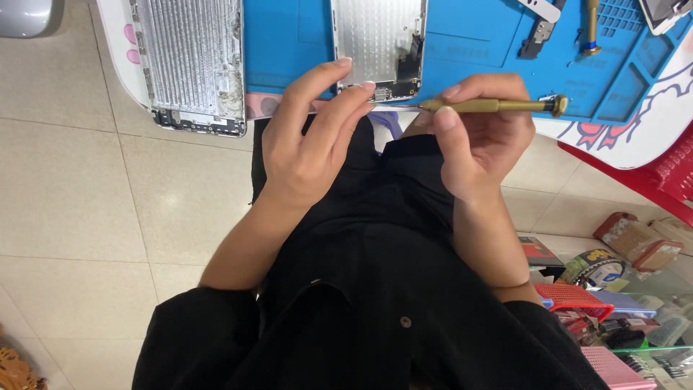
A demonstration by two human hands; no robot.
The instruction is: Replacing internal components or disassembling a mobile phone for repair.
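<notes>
Phone back housing point(378, 43) lies opened on the blue mat point(289, 36), far centre; internals mostly stripped. Its near edge is steadied by left hand point(310, 137) fingertips. Brass screwdriver point(491, 105) is pinched in right hand point(476, 137), tip at bottom connector parts, apparently not yet removed.

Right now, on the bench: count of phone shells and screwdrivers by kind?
Phone shells: 2 (left one, one on the blue mat steadied by the left hand)
Screwdrivers: 2 (one in the right hand; a spare on the mat)
Total: 4
</notes>
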